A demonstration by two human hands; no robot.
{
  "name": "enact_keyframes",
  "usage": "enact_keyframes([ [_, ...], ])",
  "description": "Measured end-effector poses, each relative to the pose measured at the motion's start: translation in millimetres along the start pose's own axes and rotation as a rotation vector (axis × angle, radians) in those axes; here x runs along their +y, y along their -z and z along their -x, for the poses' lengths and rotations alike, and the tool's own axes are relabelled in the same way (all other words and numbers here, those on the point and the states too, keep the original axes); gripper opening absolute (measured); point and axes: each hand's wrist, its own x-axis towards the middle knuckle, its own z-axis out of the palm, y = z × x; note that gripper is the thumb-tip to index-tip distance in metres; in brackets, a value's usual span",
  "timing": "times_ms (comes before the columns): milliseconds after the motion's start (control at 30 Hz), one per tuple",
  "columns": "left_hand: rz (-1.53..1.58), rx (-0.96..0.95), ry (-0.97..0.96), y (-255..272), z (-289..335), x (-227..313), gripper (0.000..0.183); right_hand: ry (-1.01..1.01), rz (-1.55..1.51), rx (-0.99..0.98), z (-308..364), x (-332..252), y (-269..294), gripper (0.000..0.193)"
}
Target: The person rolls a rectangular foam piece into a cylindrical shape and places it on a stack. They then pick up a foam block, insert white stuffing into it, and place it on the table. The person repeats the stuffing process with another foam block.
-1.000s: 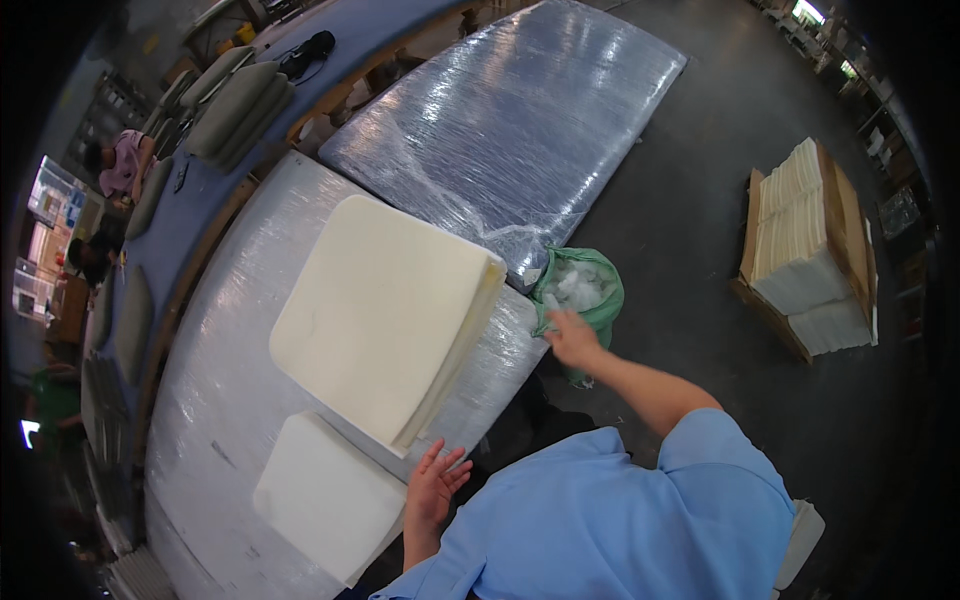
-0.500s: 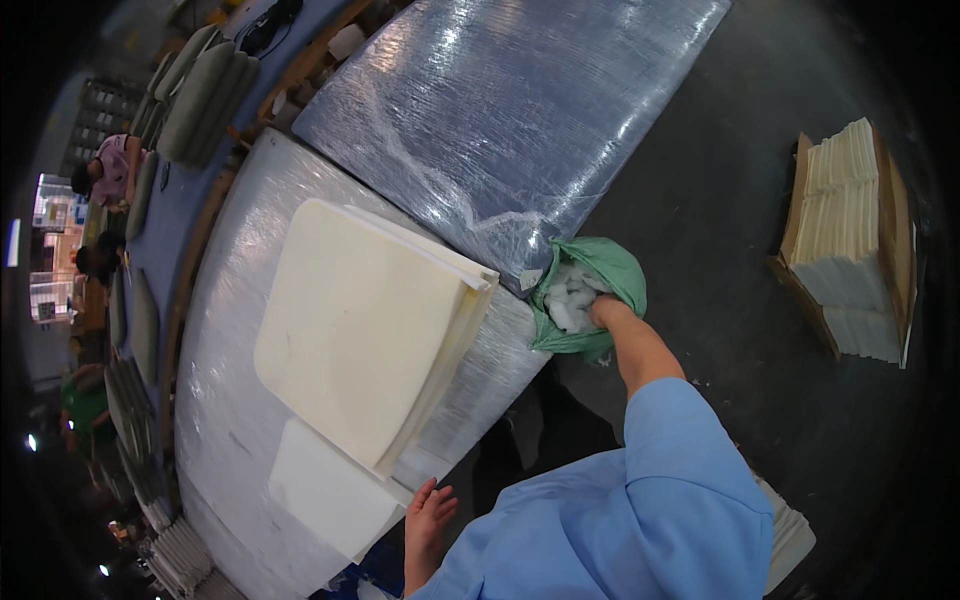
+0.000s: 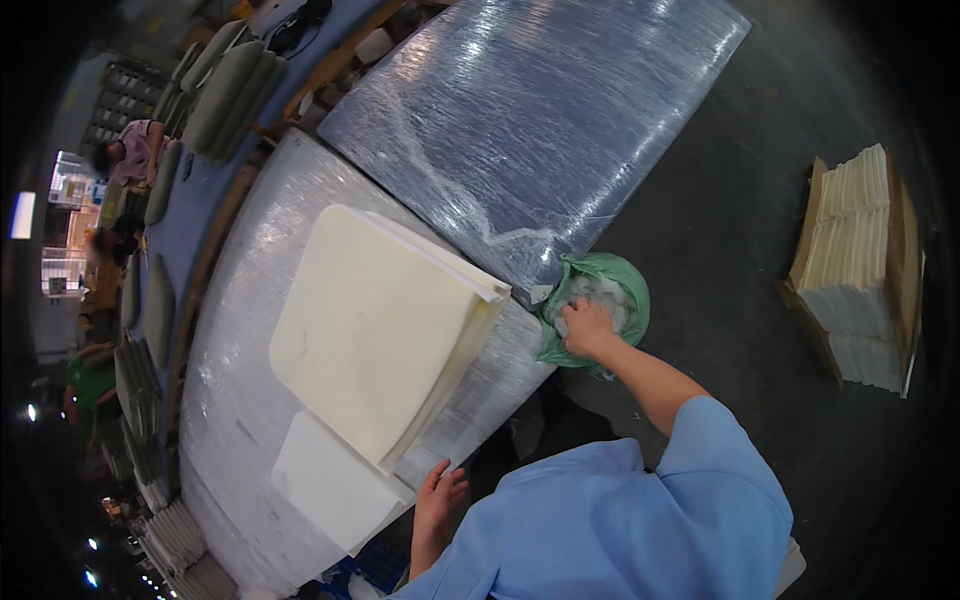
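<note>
A green sack (image 3: 630, 290) hangs gathered open beside the corner of the wrapped stacks, full of white fluffy fibre stuffing (image 3: 612, 296). My right hand (image 3: 587, 328) is inside its mouth, fingers bent into the stuffing; their tips are partly hidden there. My left hand (image 3: 437, 497) is held low, fingers apart and holding nothing, near the edge of the lower white foam sheets (image 3: 335, 480). Beyond it lies a pile of cream foam pads (image 3: 385, 330) with rounded corners, resting on a film-wrapped pale stack (image 3: 235, 330).
A blue film-wrapped stack (image 3: 530, 110) adjoins the pale one at the back. On the right, a cardboard-sided pile of cream sheets (image 3: 850, 270) stands on the dark floor. Along the left, a blue table (image 3: 205, 190) carries grey cushions (image 3: 235, 100), with several people working there.
My right hand has shifted left across the sack's mouth, and more of its back shows above the stuffing. My left hand stays low, fingers still apart. The whole view has shifted slightly.
</note>
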Motion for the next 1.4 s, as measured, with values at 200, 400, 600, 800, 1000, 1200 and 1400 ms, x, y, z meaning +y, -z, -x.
enact_keyframes([
  [200,-0.134,0.060,-0.125,-5,12,29,0.047,-0.286,-1.028,-0.158,-31,55,-35,0.040],
  [400,-0.282,-0.051,-0.076,-35,-6,46,0.049,-0.233,-1.690,-0.384,9,72,17,0.039],
  [600,-0.760,-0.220,-0.709,-153,-56,85,0.068,-0.037,-1.809,-0.554,44,61,39,0.039],
  [800,-0.980,-0.500,-0.974,-210,-99,126,0.044,0.032,-1.816,-0.566,82,29,53,0.030],
  [1000,-0.332,-0.720,-0.098,-181,-91,145,0.027,-0.182,-1.714,-0.125,88,50,54,0.019],
  [1200,-0.156,-0.620,0.008,-161,-79,146,0.031,-0.099,-1.890,-0.163,79,44,59,0.023],
  [1400,-0.068,-0.621,-0.090,-146,-82,135,0.035,0.129,-1.827,-0.344,83,15,76,0.045],
])
